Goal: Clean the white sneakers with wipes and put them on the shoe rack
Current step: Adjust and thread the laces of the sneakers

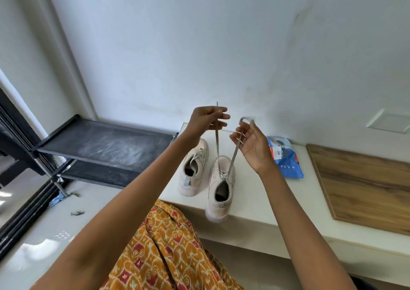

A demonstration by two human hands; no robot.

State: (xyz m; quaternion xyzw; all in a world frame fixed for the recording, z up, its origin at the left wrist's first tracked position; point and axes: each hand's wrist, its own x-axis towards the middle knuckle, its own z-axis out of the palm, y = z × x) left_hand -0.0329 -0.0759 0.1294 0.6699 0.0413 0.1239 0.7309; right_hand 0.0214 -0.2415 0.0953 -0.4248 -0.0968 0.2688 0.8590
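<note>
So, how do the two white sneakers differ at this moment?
The right sneaker has its laces pulled up taut, one end held by the left hand and one by the right hand; the left sneaker lies untouched. The right sneaker's heel overhangs the ledge; the left sneaker sits fully on it. Both stand upright, toes toward the wall.

Bare ledge (250,203) strip between right sneaker (219,192) and wipes pack (285,158); taut laces (224,154) cross above.

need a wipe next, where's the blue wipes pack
In the head view the blue wipes pack lies on the white ledge, right of the sneakers, beside the wooden board.
</note>
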